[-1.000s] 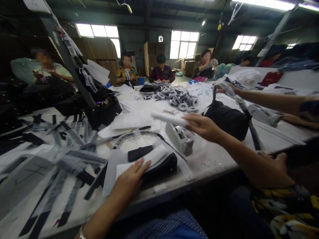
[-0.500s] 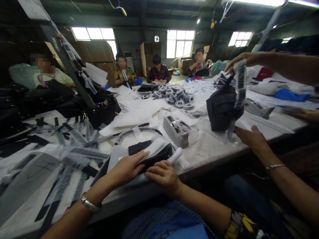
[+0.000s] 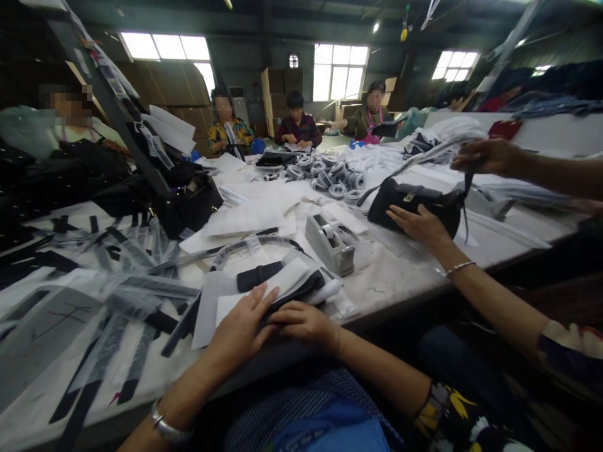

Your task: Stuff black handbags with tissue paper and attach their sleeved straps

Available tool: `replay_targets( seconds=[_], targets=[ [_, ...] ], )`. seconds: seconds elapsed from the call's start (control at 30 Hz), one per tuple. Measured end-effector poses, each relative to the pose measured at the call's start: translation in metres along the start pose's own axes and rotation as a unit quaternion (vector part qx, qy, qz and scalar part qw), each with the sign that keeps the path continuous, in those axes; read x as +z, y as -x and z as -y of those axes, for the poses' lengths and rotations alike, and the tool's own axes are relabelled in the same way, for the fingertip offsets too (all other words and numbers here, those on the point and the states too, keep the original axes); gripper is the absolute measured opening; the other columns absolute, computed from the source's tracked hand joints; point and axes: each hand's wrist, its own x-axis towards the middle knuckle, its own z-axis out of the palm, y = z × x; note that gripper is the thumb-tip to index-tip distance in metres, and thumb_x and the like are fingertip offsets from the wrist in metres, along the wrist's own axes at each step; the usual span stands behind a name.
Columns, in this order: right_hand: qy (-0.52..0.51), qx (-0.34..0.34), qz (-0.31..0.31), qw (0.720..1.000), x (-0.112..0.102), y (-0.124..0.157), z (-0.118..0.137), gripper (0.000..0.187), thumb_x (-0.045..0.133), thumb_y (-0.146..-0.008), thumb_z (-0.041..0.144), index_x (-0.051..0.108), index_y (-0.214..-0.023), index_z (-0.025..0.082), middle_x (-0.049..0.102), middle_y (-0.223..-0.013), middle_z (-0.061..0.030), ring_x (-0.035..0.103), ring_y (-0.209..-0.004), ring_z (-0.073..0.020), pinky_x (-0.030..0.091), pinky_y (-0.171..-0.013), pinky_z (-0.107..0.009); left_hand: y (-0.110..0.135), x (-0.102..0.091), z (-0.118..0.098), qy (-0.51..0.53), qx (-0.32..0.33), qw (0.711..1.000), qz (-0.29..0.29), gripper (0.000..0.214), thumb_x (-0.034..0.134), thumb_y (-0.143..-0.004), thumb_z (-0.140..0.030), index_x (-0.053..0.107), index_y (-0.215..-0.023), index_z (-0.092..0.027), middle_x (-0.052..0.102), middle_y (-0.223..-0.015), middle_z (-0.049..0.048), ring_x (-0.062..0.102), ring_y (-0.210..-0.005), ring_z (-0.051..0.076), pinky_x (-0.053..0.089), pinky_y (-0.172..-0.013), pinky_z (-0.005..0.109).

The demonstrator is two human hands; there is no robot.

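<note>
A black handbag (image 3: pixel 306 287) lies at the table's near edge, with a white padding sheet (image 3: pixel 294 274) across its top. My left hand (image 3: pixel 245 317) rests over the sheet, fingers stretched forward and thumb by the near side, holding sheet and bag together. Bent over the front edge of the bag are the fingers of my right hand (image 3: pixel 308 325); their tips are partly hidden beside my left thumb. Behind the bag curves a plastic-wrapped handle (image 3: pixel 230 250), and a dark flat strap piece (image 3: pixel 260 276) lies beside it.
A grey tape dispenser (image 3: pixel 330 248) stands just beyond the bag; another (image 3: pixel 42 339) is at left, among wrapped black straps (image 3: pixel 134 251). At right, a co-worker's hands hold another black handbag (image 3: pixel 414 201). Grey rings (image 3: pixel 336 176) pile up farther back, and several people sit across the table.
My hands stay on the handbag; my left fingers have shifted slightly on the padding sheet. The co-worker at right has lowered and turned their bag, now touching its front with one hand.
</note>
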Motion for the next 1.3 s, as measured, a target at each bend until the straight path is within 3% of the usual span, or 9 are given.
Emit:
replay_targets(
  seconds=[0.17,0.33,0.47,0.57,0.7,0.83,1.0,1.17,1.3],
  targets=[
    [0.115,0.064,-0.049,0.99,-0.026,0.009,0.007,0.019,0.057,-0.097,0.015,0.069,-0.112,0.018,0.075,-0.111,-0.0057,0.065,-0.1,-0.0199,0.051,-0.087,-0.037,-0.001,-0.004,-0.002,0.014,-0.01,1.0,0.012,0.057,0.055,-0.093,-0.026,0.042,-0.148,-0.024,0.042,-0.155,0.0123,0.043,-0.141,0.028,0.044,-0.109,0.044],
    [0.111,0.084,-0.076,0.987,-0.009,-0.003,0.014,0.015,0.057,-0.098,0.019,0.071,-0.103,0.022,0.077,-0.101,-0.0032,0.067,-0.088,-0.0172,0.05,-0.077,-0.034,-0.004,-0.012,-0.003,0.028,-0.016,0.999,0.025,0.059,0.059,-0.091,-0.031,0.043,-0.148,-0.024,0.043,-0.154,0.0127,0.045,-0.139,0.028,0.043,-0.11,0.043],
    [0.102,0.064,-0.078,0.99,-0.005,-0.007,0.014,0.015,0.057,-0.098,0.018,0.071,-0.101,0.02,0.077,-0.102,-0.0039,0.067,-0.09,-0.0172,0.051,-0.076,-0.033,-0.001,0.006,0.002,-0.02,0.009,0.999,-0.024,0.056,0.056,-0.092,-0.019,0.045,-0.146,-0.025,0.046,-0.152,0.0135,0.048,-0.137,0.028,0.045,-0.109,0.045],
    [0.094,0.034,-0.045,0.994,-0.025,-0.001,0.006,0.023,0.055,-0.098,0.016,0.068,-0.117,0.021,0.075,-0.114,-0.0041,0.066,-0.102,-0.0177,0.051,-0.091,-0.035,0.002,0.022,0.001,-0.084,0.02,0.994,-0.06,0.054,0.052,-0.091,-0.011,0.047,-0.144,-0.022,0.046,-0.151,0.017,0.047,-0.137,0.033,0.044,-0.108,0.05],
    [0.144,0.084,0.026,0.986,-0.048,0.007,-0.012,0.037,0.05,-0.101,0.016,0.057,-0.136,0.022,0.065,-0.134,-0.0037,0.056,-0.126,-0.0227,0.038,-0.113,-0.046,0.001,0.026,-0.01,-0.127,0.012,0.99,-0.066,0.056,0.044,-0.09,-0.003,0.049,-0.143,-0.02,0.045,-0.152,0.018,0.045,-0.138,0.035,0.044,-0.107,0.054],
    [0.134,0.11,0.003,0.985,-0.04,0.011,-0.021,0.03,0.048,-0.101,0.014,0.067,-0.121,0.023,0.073,-0.119,0.0003,0.066,-0.108,-0.0196,0.044,-0.105,-0.041,-0.006,0.019,-0.029,-0.13,-0.008,0.991,-0.045,0.05,0.047,-0.09,-0.009,0.05,-0.139,-0.014,0.036,-0.157,0.0161,0.034,-0.144,0.036,0.04,-0.107,0.062],
    [0.109,0.12,-0.02,0.987,-0.036,0.013,-0.015,0.028,0.049,-0.099,0.012,0.067,-0.119,0.022,0.074,-0.116,-0.0021,0.067,-0.104,-0.0193,0.044,-0.104,-0.042,-0.011,0.025,-0.037,-0.12,-0.018,0.992,-0.046,0.044,0.048,-0.093,-0.015,0.052,-0.137,-0.013,0.049,-0.149,0.0162,0.042,-0.14,0.035,0.033,-0.11,0.066],
    [0.0,0.132,0.044,0.99,-0.068,-0.016,-0.021,0.021,0.056,-0.098,0.025,0.07,-0.113,0.02,0.076,-0.109,-0.0056,0.068,-0.103,-0.0211,0.047,-0.102,-0.041,-0.008,0.036,-0.034,-0.127,-0.016,0.989,-0.068,0.058,0.041,-0.094,-0.006,0.042,-0.148,-0.025,0.047,-0.151,0.0107,0.043,-0.139,0.033,0.034,-0.11,0.064],
    [-0.06,0.304,0.117,0.944,-0.065,-0.072,-0.062,0.021,0.057,-0.097,0.028,0.071,-0.112,0.02,0.074,-0.113,-0.0057,0.069,-0.104,-0.0174,0.05,-0.095,-0.028,-0.005,0.039,-0.035,-0.143,-0.021,0.986,-0.085,0.059,0.043,-0.094,-0.005,0.043,-0.147,-0.028,0.049,-0.15,0.0075,0.044,-0.139,0.033,0.039,-0.107,0.064]
  ],
)
